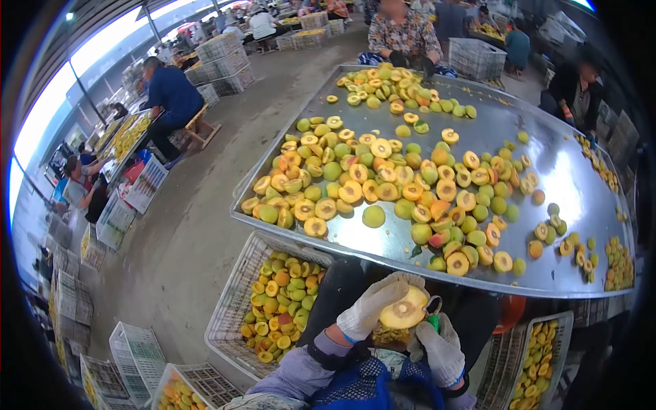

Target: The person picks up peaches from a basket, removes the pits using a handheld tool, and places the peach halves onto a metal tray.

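Observation:
My left hand [372, 305], in a white knit glove, is closed round a halved fruit [404, 309] with its pale yellow cut face showing. Close by on the right, my gloved right hand [441, 347] grips a small tool [433, 309] with a metal loop and a green part, which touches or nearly touches the fruit's edge. Both hands are above my lap, just below the near edge of the metal table [362, 236]. Many halved and whole yellow-green fruits [379, 167] lie spread over the table.
A crate of fruit [225, 307] stands left of my legs, another crate [564, 348] at the right. Across the table sits a person in a patterned top [403, 37]; another person [581, 89] is at the right. More crates [137, 355] stand at lower left.

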Available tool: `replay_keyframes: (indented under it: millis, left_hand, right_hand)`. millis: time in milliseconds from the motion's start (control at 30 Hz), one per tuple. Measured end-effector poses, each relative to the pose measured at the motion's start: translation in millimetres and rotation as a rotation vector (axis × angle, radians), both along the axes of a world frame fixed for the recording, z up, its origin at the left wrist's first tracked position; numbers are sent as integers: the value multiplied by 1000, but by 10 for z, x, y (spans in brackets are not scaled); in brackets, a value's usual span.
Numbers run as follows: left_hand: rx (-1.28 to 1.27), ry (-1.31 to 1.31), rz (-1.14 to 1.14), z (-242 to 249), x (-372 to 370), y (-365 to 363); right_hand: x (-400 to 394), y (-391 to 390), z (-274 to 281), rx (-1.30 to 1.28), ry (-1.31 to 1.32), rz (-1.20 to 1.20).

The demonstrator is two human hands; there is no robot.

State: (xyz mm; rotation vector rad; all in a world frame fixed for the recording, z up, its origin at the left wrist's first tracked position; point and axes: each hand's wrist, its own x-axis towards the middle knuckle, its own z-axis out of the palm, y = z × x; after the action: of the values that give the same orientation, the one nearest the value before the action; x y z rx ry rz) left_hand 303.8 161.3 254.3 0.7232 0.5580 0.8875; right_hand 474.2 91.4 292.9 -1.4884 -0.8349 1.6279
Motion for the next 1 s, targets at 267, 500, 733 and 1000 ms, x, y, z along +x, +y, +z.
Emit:
replay_keyframes:
  millis: [267, 500, 733, 1000]
  left_hand:
    - [-1, -242, -202, -17, -110, 72]
    - [63, -130, -112, 103, -75, 52]
    - [-7, -22, 148, 50, 62, 16]
    - [70, 82, 243, 52, 191, -108]
  right_hand:
    - [90, 19, -14, 2, 115, 135]
    - [128, 34, -184, 146, -84, 111]
    - [107, -45, -24, 326, -259, 226]
    - [54, -55, -40, 357, -367, 215]
